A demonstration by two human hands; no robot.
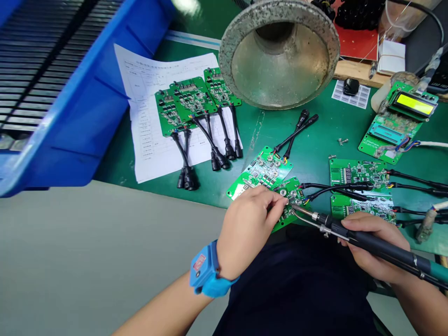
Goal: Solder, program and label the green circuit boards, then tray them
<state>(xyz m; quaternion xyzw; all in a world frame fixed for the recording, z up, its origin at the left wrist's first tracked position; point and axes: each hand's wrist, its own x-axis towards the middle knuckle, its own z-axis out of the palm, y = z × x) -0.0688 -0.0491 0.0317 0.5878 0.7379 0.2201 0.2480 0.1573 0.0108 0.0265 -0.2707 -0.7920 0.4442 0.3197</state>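
Note:
My left hand (250, 219), with a blue wrist strap (206, 270) on its arm, pinches something too small to make out at a green circuit board (292, 193) at the mat's near edge. My right hand (376, 247) is closed round a black soldering iron (364, 238). The iron's metal tip touches that board just right of my left fingertips. A second green board (261, 170) with two black cables lies directly behind it.
Three finished boards with black cables (192, 100) rest on a paper sheet (147, 135) at the back left. A blue bin (80, 93) tilts at the far left. A metal fume funnel (280, 51) hangs above. More boards (360, 186) and an LCD tester (402, 119) lie at right.

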